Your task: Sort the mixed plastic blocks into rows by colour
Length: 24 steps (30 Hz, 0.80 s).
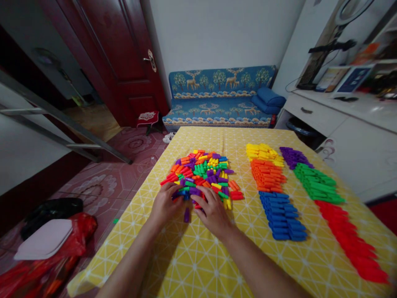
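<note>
- Left hand (164, 205) lies palm down at the near edge of the mixed pile of pegs (203, 174), fingers curled among the pieces; whether it grips one, cannot tell.
- Right hand (211, 211) rests just beside it, fingers spread over the pile's near edge; grip unclear.
- A purple peg (186, 215) lies on the yellow tabletop (198, 256) between the hands.
- Well to the right: sorted rows, yellow (263, 152), orange (268, 176), blue (282, 217), purple (293, 157), green (318, 184), red (350, 240).
</note>
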{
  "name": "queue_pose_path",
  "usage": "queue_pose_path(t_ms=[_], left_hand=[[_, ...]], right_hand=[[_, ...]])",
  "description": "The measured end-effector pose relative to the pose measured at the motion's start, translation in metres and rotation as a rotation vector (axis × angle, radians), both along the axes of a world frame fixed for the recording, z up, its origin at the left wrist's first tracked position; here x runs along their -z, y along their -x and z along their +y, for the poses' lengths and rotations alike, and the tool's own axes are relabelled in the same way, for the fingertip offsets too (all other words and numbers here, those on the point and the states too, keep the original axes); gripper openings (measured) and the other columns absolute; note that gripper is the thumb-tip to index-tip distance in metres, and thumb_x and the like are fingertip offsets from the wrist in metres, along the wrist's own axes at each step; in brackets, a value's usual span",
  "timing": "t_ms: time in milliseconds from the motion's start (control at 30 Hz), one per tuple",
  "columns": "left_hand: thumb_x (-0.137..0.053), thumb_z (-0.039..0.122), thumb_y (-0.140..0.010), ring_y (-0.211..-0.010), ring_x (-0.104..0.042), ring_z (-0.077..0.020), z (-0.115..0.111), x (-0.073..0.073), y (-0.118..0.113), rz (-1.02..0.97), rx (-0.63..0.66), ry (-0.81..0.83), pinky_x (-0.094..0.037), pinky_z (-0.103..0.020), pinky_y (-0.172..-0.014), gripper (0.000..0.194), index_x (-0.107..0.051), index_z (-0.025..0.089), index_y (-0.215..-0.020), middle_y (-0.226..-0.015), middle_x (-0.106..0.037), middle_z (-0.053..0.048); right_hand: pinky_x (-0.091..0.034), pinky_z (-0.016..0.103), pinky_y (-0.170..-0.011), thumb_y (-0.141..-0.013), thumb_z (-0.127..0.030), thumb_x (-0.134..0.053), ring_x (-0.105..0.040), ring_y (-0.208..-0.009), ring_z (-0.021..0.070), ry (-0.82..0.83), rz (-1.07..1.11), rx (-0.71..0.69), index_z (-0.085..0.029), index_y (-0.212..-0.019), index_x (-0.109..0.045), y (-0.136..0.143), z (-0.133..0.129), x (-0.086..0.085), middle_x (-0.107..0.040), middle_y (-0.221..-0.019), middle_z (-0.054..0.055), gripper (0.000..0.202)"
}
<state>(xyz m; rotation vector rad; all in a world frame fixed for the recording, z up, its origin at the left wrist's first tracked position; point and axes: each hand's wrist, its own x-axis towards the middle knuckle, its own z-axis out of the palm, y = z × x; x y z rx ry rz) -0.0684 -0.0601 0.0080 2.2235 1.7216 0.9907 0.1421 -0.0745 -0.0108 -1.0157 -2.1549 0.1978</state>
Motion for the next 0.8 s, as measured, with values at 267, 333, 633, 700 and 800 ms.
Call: queue_pose_path(t_ms=[267, 333, 633, 700, 800], left_hand=[[-0.073, 0.02, -0.067, -0.074, -0.067, -0.0192, 0.048, -0.023, -0.061, -0.607, -0.075, 0.137, -0.055, -0.031, -0.072, 0.024, -0.074, 0.015, -0.091, -0.083, -0.073, -0.006], [-0.076, 0.026, -0.068, -0.073, -0.068, -0.0179, 0.061, -0.022, -0.075, -0.932, -0.042, 0.234, -0.055, -0.03, -0.072, 0.028, -0.074, 0.014, -0.093, -0.083, -0.074, -0.005], [-0.058, 0.048, -0.087, -0.118, -0.061, -0.0259, 0.066, -0.016, -0.087, -1.908, 0.315, 0.556, -0.052, -0.042, -0.098, 0.05, -0.059, 0.017, -0.127, -0.128, -0.063, -0.013], [-0.058, 0.046, -0.087, -0.125, -0.057, -0.0278, 0.061, -0.014, -0.086, -1.926, 0.407, 0.574, -0.048, -0.044, -0.104, 0.053, -0.054, 0.018, -0.132, -0.134, -0.059, -0.014], [-0.068, 0.022, -0.079, -0.127, -0.055, -0.024, 0.057, -0.01, -0.089, -1.855, 0.413, 0.518, -0.038, -0.039, -0.114, 0.057, -0.053, 0.018, -0.135, -0.132, -0.062, -0.01]], right_hand=[[-0.044, 0.048, -0.108, -0.087, -0.02, -0.057, -0.047, -0.13, 0.0265, 0.091, 0.345, 0.174, -0.021, -0.13, -0.054, -0.006, 0.012, 0.013, -0.049, -0.137, 0.013, 0.043], [-0.043, 0.047, -0.108, -0.09, -0.025, -0.056, -0.047, -0.13, 0.0257, 0.095, 0.386, 0.177, -0.02, -0.131, -0.052, -0.007, 0.013, 0.015, -0.049, -0.137, 0.014, 0.042], [-0.043, 0.048, -0.109, -0.093, -0.027, -0.053, -0.037, -0.14, 0.0262, 0.076, 0.428, 0.17, -0.024, -0.142, -0.043, -0.01, 0.012, 0.009, -0.034, -0.153, 0.012, 0.05], [-0.041, 0.048, -0.111, -0.093, -0.025, -0.052, -0.037, -0.14, 0.0258, 0.062, 0.424, 0.18, -0.024, -0.141, -0.045, -0.01, 0.012, 0.007, -0.036, -0.152, 0.011, 0.048], [-0.043, 0.046, -0.109, -0.093, -0.02, -0.05, -0.041, -0.137, 0.0242, 0.049, 0.436, 0.191, -0.024, -0.137, -0.05, -0.011, 0.013, 0.006, -0.04, -0.15, 0.011, 0.044]])
